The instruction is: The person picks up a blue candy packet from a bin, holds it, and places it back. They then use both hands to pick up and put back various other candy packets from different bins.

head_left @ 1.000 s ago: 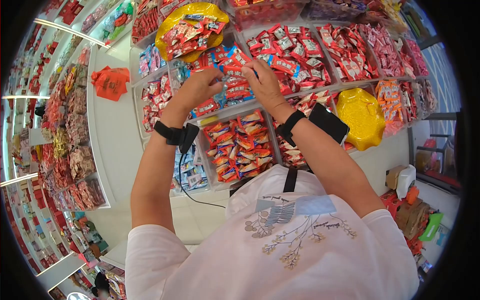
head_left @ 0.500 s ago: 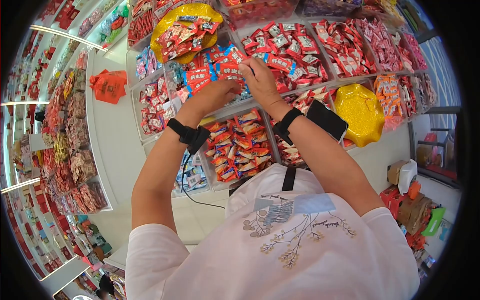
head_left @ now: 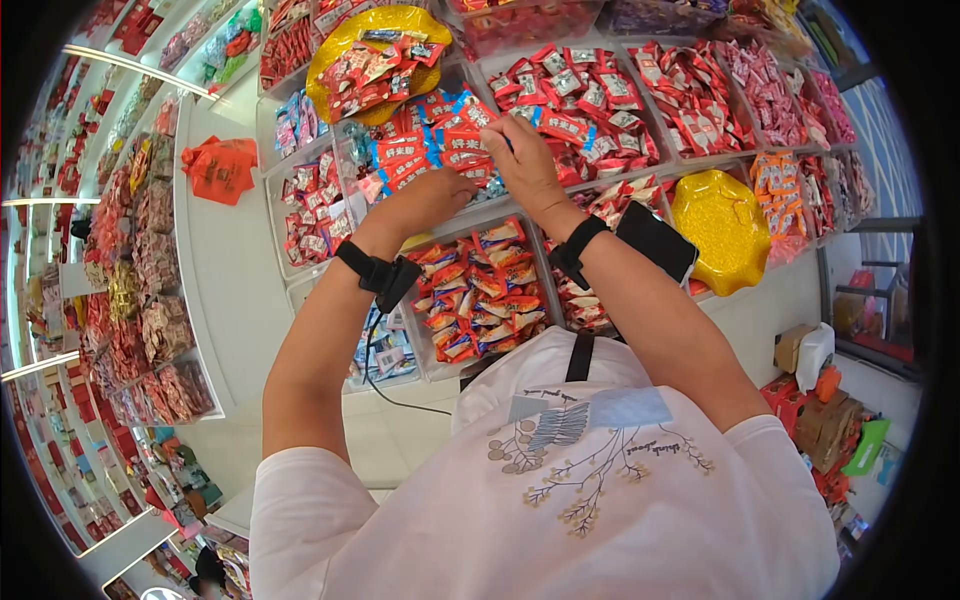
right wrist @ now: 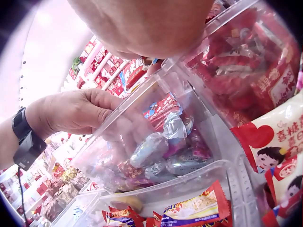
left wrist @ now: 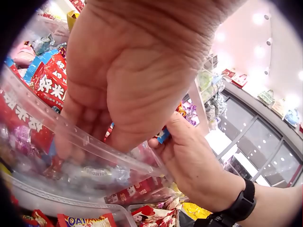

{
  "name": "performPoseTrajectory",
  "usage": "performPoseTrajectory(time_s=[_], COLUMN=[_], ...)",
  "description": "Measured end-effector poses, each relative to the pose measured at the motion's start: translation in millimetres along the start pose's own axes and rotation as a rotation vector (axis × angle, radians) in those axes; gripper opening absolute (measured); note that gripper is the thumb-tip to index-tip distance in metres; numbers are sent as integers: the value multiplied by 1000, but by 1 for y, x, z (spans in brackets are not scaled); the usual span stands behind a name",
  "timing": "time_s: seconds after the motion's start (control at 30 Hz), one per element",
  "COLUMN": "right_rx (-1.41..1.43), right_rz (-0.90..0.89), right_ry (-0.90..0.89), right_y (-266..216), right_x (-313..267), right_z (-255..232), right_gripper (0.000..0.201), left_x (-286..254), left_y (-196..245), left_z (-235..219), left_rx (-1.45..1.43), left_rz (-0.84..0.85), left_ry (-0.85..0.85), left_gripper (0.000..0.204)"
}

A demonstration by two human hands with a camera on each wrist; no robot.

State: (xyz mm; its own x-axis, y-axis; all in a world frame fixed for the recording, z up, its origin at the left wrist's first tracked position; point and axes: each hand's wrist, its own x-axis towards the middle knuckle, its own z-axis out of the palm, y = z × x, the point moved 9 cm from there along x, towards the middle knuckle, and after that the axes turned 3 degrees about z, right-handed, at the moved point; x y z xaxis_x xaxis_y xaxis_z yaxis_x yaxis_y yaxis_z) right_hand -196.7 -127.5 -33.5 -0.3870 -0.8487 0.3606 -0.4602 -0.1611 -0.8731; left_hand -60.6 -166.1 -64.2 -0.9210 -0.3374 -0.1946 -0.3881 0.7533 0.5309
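My left hand (head_left: 425, 205) reaches down into a clear plastic bin (left wrist: 94, 144), thumb apart from the fingers. Through the bin's wall its fingertips appear beside silver-wrapped candies (right wrist: 150, 149). Just to the right, my right hand (head_left: 525, 172) is raised over the bin and pinches a red snack packet with blue ends (left wrist: 163, 135), mostly covered by the fingers. Another red-and-blue packet (head_left: 563, 127) sticks out on the right side of that hand. Several such packets (head_left: 400, 150) lie on top at the bin's back left.
A yellow plate (head_left: 325, 85) heaped with red packets sits behind the bin; another yellow plate (head_left: 720, 235) lies at right. A black phone-like object (head_left: 655, 240) rests beside my right wrist. Bins of oatmeal candies (head_left: 480, 290) and red-wrapped sweets (head_left: 695, 100) surround the work.
My left hand has moved down and slightly right, lower into the bin, uncovering the red-and-blue packets. My right hand stays nearly still with its packet.
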Motion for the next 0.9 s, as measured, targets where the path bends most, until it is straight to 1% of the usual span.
performPoseTrajectory(time_s=[0.13, 0.33, 0.43, 0.53, 0.63, 0.67, 0.73, 0.83, 0.9], right_rx=[7, -6, 1, 9, 12, 12, 10, -11, -13], right_rz=[-21, -11, -1, -26, -23, -27, -36, -24, -37], right_ry=[2, -3, -15, -6, -37, -39, -44, -58, -54], right_y=[0, 0, 1, -2, -4, -5, -7, -7, -7], right_x=[0, 0, 0, -1, -1, -1, -2, -1, -1], right_z=[-1, -1, 0, -1, 1, 0, 1, 1, 1], right_gripper=[24, 25, 25, 25, 25, 25, 24, 23, 23], left_x=[-4, -7, -13, -25, -33, -31, -27, -20, -14], left_y=[6, -1, -6, -36, -55, -55, -40, -22, -25], left_z=[-4, -2, -15, -34, -56, -56, -64, -60, -51], left_rx=[-115, -169, -284, -308, -388, -452, -582, -604, -581], left_rz=[-68, -117, -242, -428, -404, -359, -267, -273, -282], left_ry=[-13, -13, 2, 146, 379, 400, 442, 398, 347], left_gripper=[33, 39, 35, 32, 32, 33, 36, 33, 30])
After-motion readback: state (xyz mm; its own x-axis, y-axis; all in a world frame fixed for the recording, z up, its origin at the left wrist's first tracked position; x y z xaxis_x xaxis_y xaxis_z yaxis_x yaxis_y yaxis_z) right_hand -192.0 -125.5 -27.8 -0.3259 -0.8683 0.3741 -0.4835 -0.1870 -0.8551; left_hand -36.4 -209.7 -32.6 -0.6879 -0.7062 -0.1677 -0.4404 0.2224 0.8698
